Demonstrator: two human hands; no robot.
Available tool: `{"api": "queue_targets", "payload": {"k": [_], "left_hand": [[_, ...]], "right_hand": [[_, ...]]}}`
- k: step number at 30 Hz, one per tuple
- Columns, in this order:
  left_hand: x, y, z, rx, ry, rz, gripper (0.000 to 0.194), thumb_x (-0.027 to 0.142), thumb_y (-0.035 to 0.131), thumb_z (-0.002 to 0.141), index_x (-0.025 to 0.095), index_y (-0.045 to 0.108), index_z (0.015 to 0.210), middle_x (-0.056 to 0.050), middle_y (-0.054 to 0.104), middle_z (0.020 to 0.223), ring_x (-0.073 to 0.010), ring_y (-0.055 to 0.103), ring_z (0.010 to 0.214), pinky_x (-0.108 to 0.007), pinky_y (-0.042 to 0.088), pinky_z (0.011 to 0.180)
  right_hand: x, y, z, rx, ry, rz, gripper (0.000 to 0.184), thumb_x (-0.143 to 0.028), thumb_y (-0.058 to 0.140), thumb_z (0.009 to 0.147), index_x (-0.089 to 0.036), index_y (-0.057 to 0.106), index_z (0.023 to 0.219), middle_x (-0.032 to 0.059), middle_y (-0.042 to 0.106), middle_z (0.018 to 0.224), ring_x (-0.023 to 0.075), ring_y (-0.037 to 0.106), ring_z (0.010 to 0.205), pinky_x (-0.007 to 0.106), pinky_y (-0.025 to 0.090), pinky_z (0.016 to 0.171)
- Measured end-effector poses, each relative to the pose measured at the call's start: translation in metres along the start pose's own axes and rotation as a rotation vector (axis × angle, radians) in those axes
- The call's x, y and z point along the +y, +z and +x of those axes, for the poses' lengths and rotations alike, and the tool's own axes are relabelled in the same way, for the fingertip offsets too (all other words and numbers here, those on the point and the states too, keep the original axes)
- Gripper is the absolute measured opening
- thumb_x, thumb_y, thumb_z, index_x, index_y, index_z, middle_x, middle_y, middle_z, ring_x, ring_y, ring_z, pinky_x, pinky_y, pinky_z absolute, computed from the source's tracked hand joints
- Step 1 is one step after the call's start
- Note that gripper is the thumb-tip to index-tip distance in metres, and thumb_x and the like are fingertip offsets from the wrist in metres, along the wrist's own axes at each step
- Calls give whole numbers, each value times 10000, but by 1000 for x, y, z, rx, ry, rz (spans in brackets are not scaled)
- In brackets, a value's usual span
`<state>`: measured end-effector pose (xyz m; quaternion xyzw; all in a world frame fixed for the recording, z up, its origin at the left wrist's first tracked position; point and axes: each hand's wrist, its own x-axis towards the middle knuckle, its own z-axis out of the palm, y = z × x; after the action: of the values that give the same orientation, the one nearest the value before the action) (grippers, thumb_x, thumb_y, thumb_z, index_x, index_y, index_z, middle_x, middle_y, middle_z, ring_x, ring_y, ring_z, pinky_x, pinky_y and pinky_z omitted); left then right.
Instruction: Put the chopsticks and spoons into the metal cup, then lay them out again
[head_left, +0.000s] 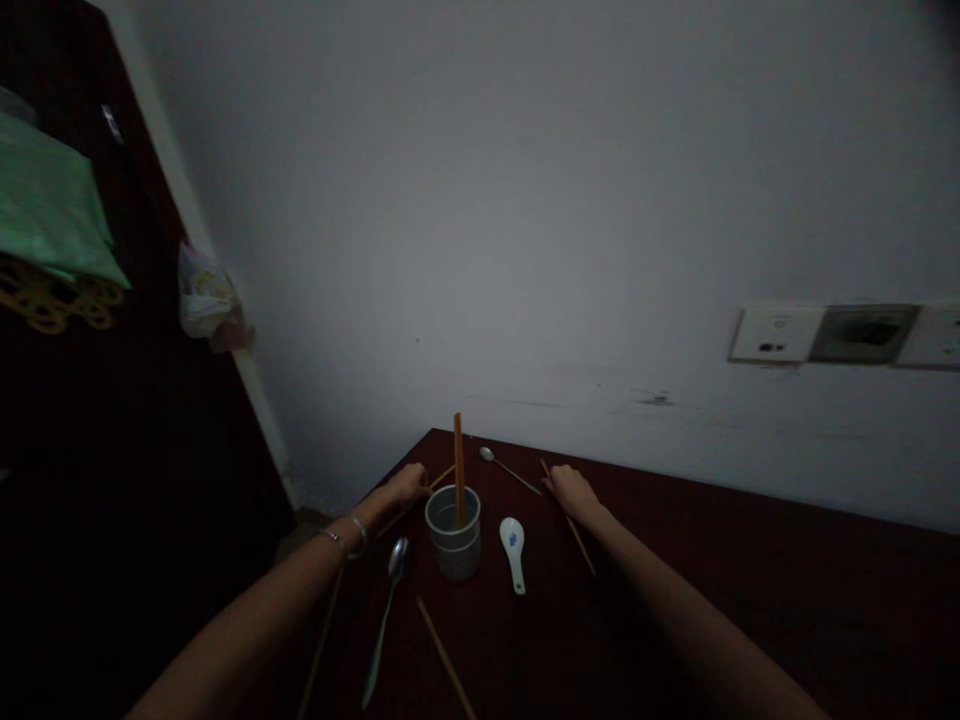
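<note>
My left hand, with bracelets at the wrist, is closed on a wooden chopstick at the table's left edge. Right beside it stands a grey cup with orange-brown chopsticks upright in it. My right hand has its fingers closed around another wooden chopstick, which lies slanted on the table. Between the cup and that hand lies a white ceramic soup spoon with a blue mark. A long-handled metal teaspoon rests behind it.
On the dark red table, a metal spoon and loose chopsticks lie toward the front. A pale wall with sockets rises behind. At left, a bag hangs by a dark door.
</note>
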<state>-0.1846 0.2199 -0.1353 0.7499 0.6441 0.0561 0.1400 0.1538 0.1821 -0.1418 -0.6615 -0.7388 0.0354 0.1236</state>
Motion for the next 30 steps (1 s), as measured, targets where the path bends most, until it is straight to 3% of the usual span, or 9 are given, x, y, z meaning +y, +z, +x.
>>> {"api": "queue_targets", "payload": {"k": [7,11,13,15,18,20,23,30], "left_hand": [[-11,6,5,-2,116,59,214,330,568,655,125,623,682,-22,589,636,-113,505,572,-193,333,500],[5,-11,-7,90,120,-83,270,368,522,692,114,611,675,-33,578,642,-112,492,582,-197,339,501],[21,-29,-17,111,94,-255,325,401,480,720,104,612,724,-35,568,641,-108,481,565,-196,346,481],[38,-50,-29,49,113,-448,375,433,460,731,107,610,841,-39,574,687,-107,475,546,-196,347,441],[63,-77,-51,-102,228,-600,363,414,521,705,138,608,925,-50,595,798,-104,487,594,-183,364,443],[75,-87,-64,-172,293,-598,369,417,560,690,151,620,938,-35,586,754,-98,477,585,-180,361,445],[84,-88,-75,-201,351,-553,366,423,588,673,145,648,904,-3,550,654,-77,434,517,-184,336,433],[83,-67,-69,-71,314,-592,345,421,615,639,105,662,769,34,471,505,-57,374,421,-192,284,399]], "right_hand": [[-6,-2,-3,-2,-1,-44,285,-251,399,857,-99,624,943,184,622,970,257,610,891,320,454,709],[-17,-20,-1,72,14,2,325,-287,364,863,-116,632,932,171,629,962,252,600,903,327,439,729],[-31,-34,0,136,-15,175,320,-306,387,846,-128,646,907,142,646,926,225,600,886,302,431,740],[-51,-49,-1,143,-99,452,292,-302,437,813,-126,655,893,103,665,855,178,608,809,252,432,712],[-85,-66,-4,45,-200,773,288,-286,528,743,-107,646,937,74,666,805,129,584,668,203,427,580],[-105,-70,-9,-54,-233,888,347,-304,566,709,-107,626,988,63,658,801,102,535,559,187,390,466],[-125,-70,-15,-110,-270,955,346,-308,588,683,-92,639,948,52,648,755,75,475,485,173,338,409],[-134,-63,-14,39,-318,905,190,-231,563,681,-105,692,741,22,634,608,100,522,534,189,365,495]]}}
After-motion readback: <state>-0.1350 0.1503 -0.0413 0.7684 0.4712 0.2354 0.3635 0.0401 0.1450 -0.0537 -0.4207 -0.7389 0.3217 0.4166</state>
